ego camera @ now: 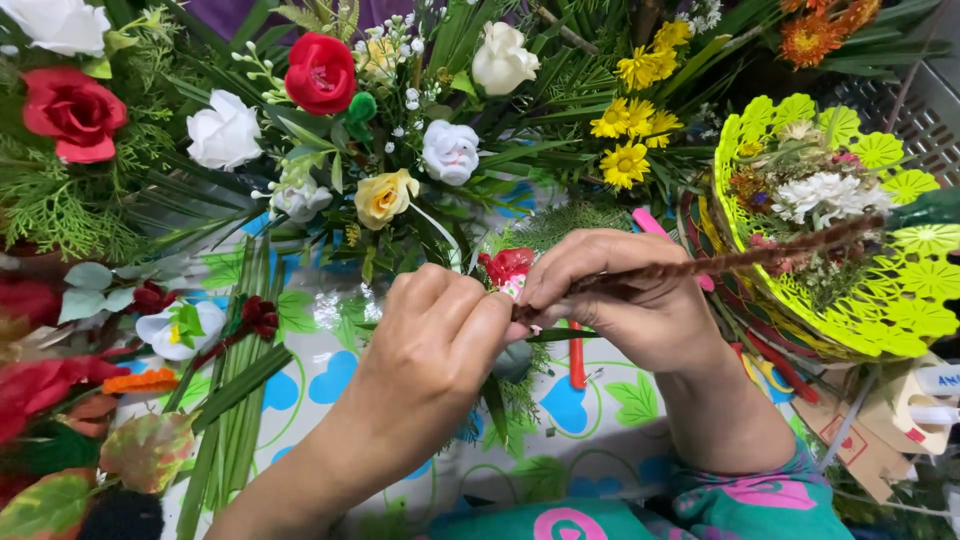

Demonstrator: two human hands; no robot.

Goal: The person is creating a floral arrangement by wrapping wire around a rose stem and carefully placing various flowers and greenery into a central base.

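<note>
Fingers of your left hand [440,335] and right hand [620,295] pinch the brown stem [740,260] together; it points right, toward the yellow basket [900,310].

Left hand [430,350] & right hand [620,300] meet at centre over the heart-printed plastic table cover [330,375], both pinching a brown twisted stem [720,262] running right, across the yellow-green perforated paper wrap [900,300]. Bouquet of red, white and yellow roses [380,150] behind hands; bundle of long green leaf blades [235,400] left; red-handled tool [577,360] under right hand.
</note>
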